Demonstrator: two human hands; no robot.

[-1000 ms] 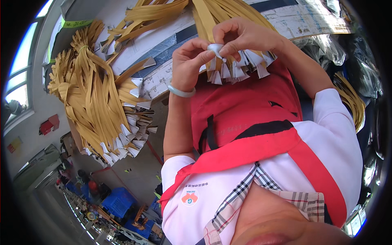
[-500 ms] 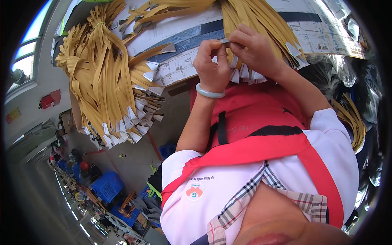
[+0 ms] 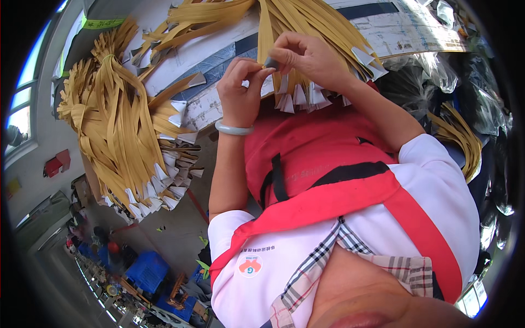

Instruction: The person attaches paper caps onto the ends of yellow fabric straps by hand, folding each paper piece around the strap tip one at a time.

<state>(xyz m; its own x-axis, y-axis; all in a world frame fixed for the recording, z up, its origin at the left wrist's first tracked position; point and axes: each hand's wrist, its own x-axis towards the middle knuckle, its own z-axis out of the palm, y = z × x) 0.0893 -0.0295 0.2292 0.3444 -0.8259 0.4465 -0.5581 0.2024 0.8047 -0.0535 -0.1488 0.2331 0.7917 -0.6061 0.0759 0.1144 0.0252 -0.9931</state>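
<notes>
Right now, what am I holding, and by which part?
Your left hand and right hand pinch a small grey tip, apparently the end of a tan strip.

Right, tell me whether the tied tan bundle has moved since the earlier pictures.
No: the tied tan bundle keeps its place against the white table, though the view shifted.

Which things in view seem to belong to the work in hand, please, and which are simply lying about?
Apparently in use:
small grey piece, held between left hand and right hand;
long, flat tan fabric strips with white ends.

Probably lying about:
blue rectangular plastic crate;
clear, crumpled plastic bags.
</notes>
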